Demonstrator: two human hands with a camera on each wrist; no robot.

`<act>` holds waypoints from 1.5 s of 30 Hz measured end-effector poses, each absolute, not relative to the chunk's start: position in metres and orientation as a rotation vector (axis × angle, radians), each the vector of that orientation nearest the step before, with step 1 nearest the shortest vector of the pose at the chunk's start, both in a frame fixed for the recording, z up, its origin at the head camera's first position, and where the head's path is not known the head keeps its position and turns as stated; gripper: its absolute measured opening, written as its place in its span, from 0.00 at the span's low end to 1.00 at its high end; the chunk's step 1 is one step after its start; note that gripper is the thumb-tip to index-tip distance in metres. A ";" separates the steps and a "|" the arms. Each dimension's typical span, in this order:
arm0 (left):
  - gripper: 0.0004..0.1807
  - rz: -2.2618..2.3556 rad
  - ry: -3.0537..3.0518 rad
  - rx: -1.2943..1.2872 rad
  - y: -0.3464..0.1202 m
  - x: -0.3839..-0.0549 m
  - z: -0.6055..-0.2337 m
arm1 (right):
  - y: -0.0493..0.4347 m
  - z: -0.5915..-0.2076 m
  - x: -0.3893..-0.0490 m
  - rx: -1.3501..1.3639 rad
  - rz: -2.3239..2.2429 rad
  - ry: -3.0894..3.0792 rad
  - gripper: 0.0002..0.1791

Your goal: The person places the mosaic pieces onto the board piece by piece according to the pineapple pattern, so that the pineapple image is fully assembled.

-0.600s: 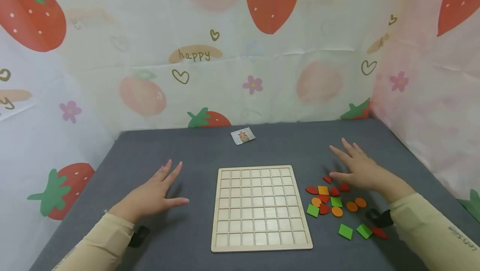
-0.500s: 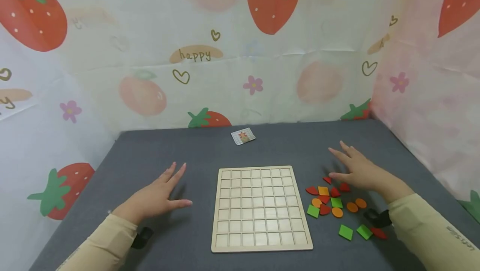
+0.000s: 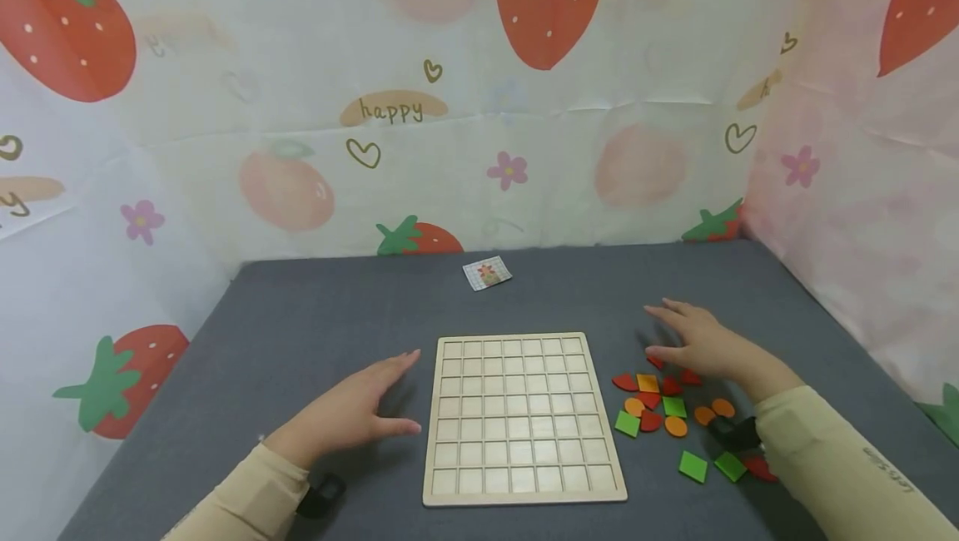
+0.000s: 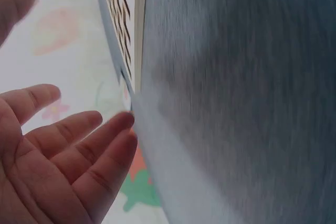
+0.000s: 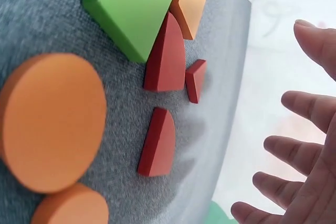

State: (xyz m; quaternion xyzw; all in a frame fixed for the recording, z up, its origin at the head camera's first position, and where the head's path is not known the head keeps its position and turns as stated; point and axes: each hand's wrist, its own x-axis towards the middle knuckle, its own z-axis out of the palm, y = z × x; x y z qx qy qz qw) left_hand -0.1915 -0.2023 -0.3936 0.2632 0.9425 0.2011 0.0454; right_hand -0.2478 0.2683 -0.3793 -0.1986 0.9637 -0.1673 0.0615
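A pale wooden grid board (image 3: 524,419) lies on the dark grey table, its square cells bare. My left hand (image 3: 358,406) hovers just left of the board, fingers extended and thumb apart, holding nothing. In the left wrist view the fingers (image 4: 100,177) are spread above the cloth. On the other side, my right hand (image 3: 704,344) is held over the far end of the loose pieces, also with nothing in it. Beneath it lie red pieces (image 5: 160,145), orange discs (image 5: 55,124), green squares (image 5: 128,11) and an orange square (image 3: 648,383).
A small printed card (image 3: 487,273) with a gridded picture lies near the table's back edge. Fabric printed with strawberries (image 3: 549,8) hangs behind and along both sides. Two green squares (image 3: 693,467) lie nearer the front, by the right forearm.
My left hand has moved right, toward the board, its fingers coming closer together. My right hand has shifted slightly left and nearer. The board and pieces stay in place.
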 end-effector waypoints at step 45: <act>0.49 0.511 2.600 0.959 -0.179 -0.180 -0.415 | 0.284 -0.398 -0.278 -0.474 -0.674 2.750 0.20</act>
